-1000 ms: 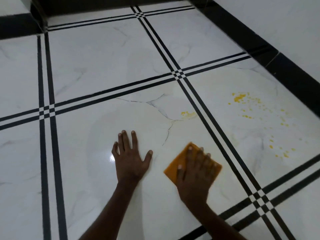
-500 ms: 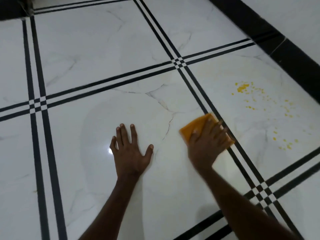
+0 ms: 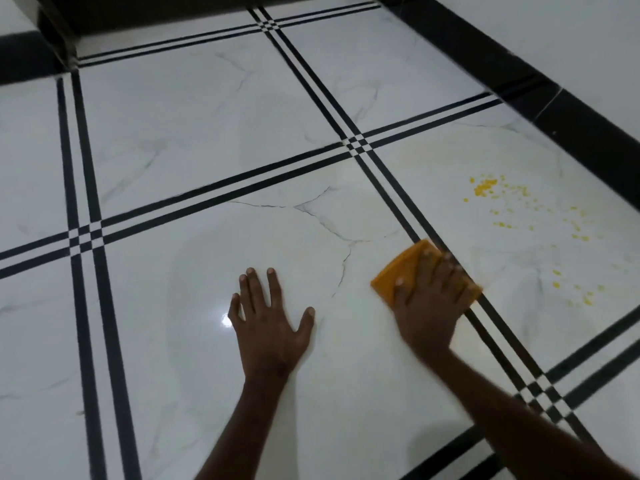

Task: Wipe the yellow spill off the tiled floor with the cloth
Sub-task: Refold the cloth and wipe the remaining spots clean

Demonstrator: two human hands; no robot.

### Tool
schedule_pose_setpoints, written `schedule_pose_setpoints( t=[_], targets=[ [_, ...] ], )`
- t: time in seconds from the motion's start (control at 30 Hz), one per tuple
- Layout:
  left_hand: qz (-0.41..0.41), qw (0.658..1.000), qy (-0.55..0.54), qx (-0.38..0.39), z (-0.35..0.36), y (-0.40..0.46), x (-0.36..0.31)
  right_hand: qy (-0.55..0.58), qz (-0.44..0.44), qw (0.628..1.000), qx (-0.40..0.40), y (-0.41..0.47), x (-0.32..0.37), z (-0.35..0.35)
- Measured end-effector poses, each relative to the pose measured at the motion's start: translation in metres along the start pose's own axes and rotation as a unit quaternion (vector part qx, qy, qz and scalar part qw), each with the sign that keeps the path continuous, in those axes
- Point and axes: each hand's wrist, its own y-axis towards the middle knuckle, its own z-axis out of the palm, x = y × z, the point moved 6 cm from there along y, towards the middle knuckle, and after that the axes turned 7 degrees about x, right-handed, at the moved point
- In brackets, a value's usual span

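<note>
An orange cloth [image 3: 403, 271] lies flat on the white marble-look floor, half over the black double stripe. My right hand [image 3: 431, 299] presses down on it with fingers spread across its top. My left hand [image 3: 272, 323] rests flat on the tile to the left, fingers apart, holding nothing. The yellow spill [image 3: 485, 188] is a scatter of small yellow specks on the tile to the right of the stripe, with its densest blob at the far end and more specks [image 3: 585, 299] nearer me. The cloth sits left of those specks, apart from them.
Black double stripes [image 3: 356, 145] cross between the large tiles. A black skirting band [image 3: 588, 133] runs along the wall at the right, and another dark band [image 3: 31, 60] lines the far left. A hairline crack [image 3: 343, 268] runs between my hands.
My right hand slid the cloth away from me and to the right, onto the black stripe. The small yellow smear near the crack is no longer visible. My left hand stayed put.
</note>
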Motion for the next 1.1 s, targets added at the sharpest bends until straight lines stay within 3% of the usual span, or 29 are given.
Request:
schedule_pose_setpoints(
  t=[0.1, 0.2, 0.27, 0.33, 0.4, 0.5, 0.57, 0.67, 0.73, 0.8, 0.87, 0.97, 1.1],
  targets=[
    [0.007, 1.000, 0.011, 0.001, 0.002, -0.001, 0.003, 0.003, -0.137, 0.989, 0.051, -0.063, 0.043, 0.006],
    [0.017, 1.000, 0.011, -0.004, 0.003, 0.000, 0.002, -0.017, -0.304, 0.949, 0.085, -0.023, 0.052, 0.004],
    [0.014, 1.000, 0.005, -0.011, 0.005, 0.000, 0.002, -0.049, -0.349, 0.932, 0.084, 0.025, 0.047, 0.004],
    [0.015, 1.000, 0.001, -0.020, 0.005, -0.002, 0.001, -0.048, -0.270, 0.959, 0.078, 0.064, 0.028, 0.006],
    [0.020, 0.999, -0.005, -0.025, 0.004, -0.001, 0.002, -0.012, -0.130, 0.990, 0.045, 0.068, -0.012, 0.004],
    [0.015, 1.000, -0.005, -0.020, 0.003, -0.001, 0.001, 0.020, 0.027, 0.999, 0.016, -0.004, -0.077, -0.003],
    [0.010, 1.000, -0.001, -0.011, 0.001, -0.002, 0.000, 0.022, 0.087, 0.996, 0.027, -0.072, -0.081, -0.007],
    [0.011, 1.000, 0.003, -0.004, -0.002, -0.002, -0.002, 0.041, 0.065, 0.996, 0.046, -0.127, -0.045, -0.003],
    [0.014, 1.000, 0.005, -0.006, -0.002, -0.001, -0.002, 0.033, -0.058, 0.995, 0.070, -0.116, -0.020, -0.003],
    [0.016, 1.000, 0.007, -0.006, 0.001, 0.000, 0.000, 0.002, -0.219, 0.972, 0.088, -0.081, -0.005, -0.001],
    [0.018, 1.000, 0.004, -0.005, 0.007, -0.001, 0.001, -0.027, -0.303, 0.948, 0.095, -0.037, -0.003, 0.003],
    [0.017, 1.000, -0.001, -0.013, 0.010, 0.000, 0.004, -0.016, -0.211, 0.974, 0.085, -0.007, -0.015, 0.003],
    [0.013, 1.000, -0.004, -0.010, 0.012, 0.001, 0.006, 0.050, 0.003, 0.998, 0.039, -0.084, -0.038, -0.001]
  ],
)
